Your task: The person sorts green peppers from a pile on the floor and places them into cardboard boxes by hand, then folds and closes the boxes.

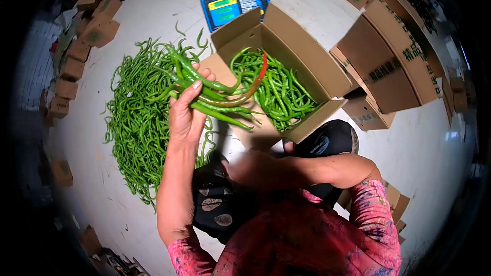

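My left hand (185, 112) is closed around a bunch of long green chili peppers (217, 117), raised between the pile and the open box. One chili pepper (260, 82) in this bunch turns from brownish green to red toward its tip. My right hand (250, 169) is smeared by motion in front of my knees, and its fingers cannot be made out. More green chili peppers (280, 92) lie inside the open cardboard box (302, 46). To the left, a big heap of green chili peppers (135, 122) spreads over the floor.
A blue weighing scale (235, 7) with a keypad stands behind the box. Large cardboard cartons (394, 66) stand at the right, with printed lettering. Small boxes (97, 30) line the left side. A few loose chili peppers (200, 38) lie on the pale floor (153, 5).
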`<move>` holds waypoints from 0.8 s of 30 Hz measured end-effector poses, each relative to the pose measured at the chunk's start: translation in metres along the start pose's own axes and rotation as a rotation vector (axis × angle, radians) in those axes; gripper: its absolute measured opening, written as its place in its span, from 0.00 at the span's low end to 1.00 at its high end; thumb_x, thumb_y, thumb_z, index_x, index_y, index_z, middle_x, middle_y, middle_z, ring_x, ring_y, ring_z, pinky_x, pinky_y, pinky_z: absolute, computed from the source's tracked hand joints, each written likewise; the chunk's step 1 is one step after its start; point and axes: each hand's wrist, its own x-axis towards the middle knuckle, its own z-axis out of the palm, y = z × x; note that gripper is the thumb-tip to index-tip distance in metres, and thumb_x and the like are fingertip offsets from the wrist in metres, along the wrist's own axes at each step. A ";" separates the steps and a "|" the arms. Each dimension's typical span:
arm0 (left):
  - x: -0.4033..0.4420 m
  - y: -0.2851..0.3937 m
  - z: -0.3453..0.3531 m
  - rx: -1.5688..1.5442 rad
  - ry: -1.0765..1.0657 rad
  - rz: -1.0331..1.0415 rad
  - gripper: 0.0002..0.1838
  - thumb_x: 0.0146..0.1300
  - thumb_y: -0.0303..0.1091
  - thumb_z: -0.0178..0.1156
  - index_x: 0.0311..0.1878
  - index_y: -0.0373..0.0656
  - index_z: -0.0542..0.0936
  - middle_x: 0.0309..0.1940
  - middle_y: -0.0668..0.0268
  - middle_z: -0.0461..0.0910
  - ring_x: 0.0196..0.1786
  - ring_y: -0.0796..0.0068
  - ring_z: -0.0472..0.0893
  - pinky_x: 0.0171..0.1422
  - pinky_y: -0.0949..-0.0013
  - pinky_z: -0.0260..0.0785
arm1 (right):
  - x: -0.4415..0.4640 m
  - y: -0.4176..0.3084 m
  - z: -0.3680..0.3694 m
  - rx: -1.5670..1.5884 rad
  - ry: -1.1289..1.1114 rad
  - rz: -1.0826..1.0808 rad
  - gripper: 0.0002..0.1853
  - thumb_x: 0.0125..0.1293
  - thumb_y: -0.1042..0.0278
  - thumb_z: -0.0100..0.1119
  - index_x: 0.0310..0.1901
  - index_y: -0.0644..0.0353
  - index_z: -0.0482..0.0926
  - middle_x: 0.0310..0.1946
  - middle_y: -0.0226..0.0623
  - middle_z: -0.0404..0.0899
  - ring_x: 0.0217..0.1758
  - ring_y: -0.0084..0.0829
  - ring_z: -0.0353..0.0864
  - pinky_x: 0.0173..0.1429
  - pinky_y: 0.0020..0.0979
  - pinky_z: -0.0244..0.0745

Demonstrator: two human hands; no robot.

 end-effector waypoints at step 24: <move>0.032 -0.040 0.038 0.788 -0.170 -0.467 0.23 0.68 0.32 0.58 0.64 0.35 0.70 0.50 0.54 0.80 0.49 0.68 0.82 0.53 0.70 0.77 | -0.028 0.003 -0.034 -0.049 -0.106 0.172 0.10 0.53 0.61 0.57 0.34 0.56 0.78 0.27 0.34 0.76 0.32 0.32 0.78 0.37 0.36 0.70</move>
